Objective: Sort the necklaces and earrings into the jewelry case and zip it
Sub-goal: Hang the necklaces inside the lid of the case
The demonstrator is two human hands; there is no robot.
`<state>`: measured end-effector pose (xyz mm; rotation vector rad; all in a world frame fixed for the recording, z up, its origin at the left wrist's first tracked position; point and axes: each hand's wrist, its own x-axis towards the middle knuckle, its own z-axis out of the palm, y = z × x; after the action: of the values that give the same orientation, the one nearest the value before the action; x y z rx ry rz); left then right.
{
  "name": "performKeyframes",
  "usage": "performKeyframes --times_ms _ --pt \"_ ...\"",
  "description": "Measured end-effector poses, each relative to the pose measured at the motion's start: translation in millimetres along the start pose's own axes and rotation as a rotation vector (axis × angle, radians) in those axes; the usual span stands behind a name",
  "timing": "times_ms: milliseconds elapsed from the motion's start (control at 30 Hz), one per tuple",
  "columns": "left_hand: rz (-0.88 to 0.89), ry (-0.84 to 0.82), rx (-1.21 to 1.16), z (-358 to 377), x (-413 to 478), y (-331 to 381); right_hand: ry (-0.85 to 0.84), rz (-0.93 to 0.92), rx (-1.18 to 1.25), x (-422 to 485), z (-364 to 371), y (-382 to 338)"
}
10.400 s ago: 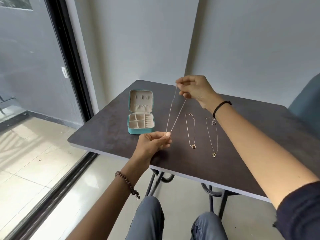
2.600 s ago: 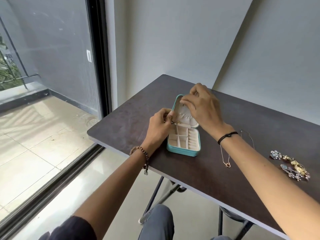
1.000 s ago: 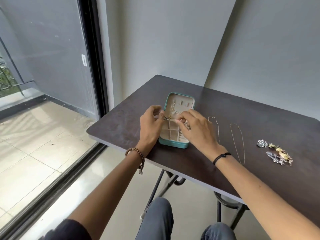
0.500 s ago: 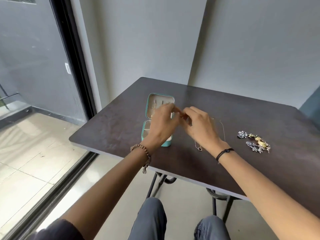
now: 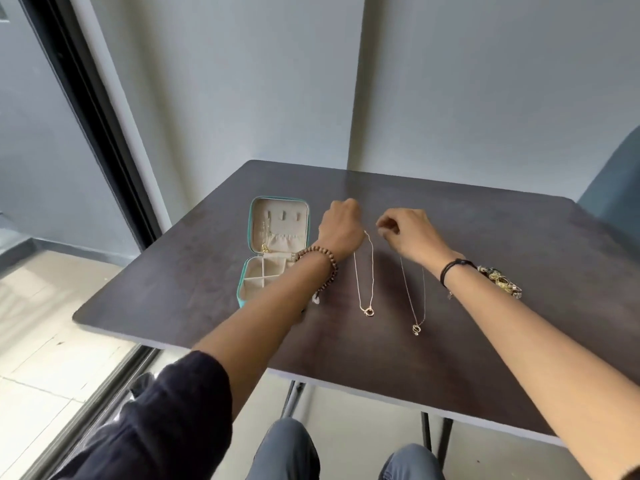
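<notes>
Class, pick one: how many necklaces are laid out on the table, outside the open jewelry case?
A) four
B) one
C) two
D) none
C: two chains lie on the table to the right of the jewelry case, the ring-pendant necklace and, further right, the second necklace.

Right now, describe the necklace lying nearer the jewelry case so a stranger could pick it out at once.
On the dark table, right of the open teal jewelry case, two gold chains lie side by side. The ring-pendant necklace is the chain nearer the case. Unlike the other necklace, whose small pendant reaches closer to the table's front edge, it ends in a gold ring.
</notes>
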<state>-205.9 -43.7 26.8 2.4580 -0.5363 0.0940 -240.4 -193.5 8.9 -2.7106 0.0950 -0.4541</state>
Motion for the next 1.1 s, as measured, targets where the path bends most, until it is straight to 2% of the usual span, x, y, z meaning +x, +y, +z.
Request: performKeyframes --times_ms 267,533,633,733,833,900,1100 --pt "-0.072 -0.045 0.064 18 21 -1 -0.114 0.09 0.053 24 14 1" --pt "-0.069 0.027 0.138 29 28 -2 -0.079 0.214 0.133 36 23 -6" --pt "-0.026 -0.01 0.199 34 26 -2 -0.084 0.218 0.028 32 26 -15" --pt "0.0 -0.043 0.263 38 23 -3 -0.159 0.147 -0.193 25 30 -22" --pt "0.004 -0.062 0.228 40 19 -8 -0.206 0.095 -0.29 20 27 -24" --pt "-0.024 -0.054 0.117 37 15 -7 -0.176 0.124 -0.198 16 22 -23" --pt "-0.105 -0.025 -0.447 19 -5 1 -0.021 0.289 0.493 -4 4 -17"
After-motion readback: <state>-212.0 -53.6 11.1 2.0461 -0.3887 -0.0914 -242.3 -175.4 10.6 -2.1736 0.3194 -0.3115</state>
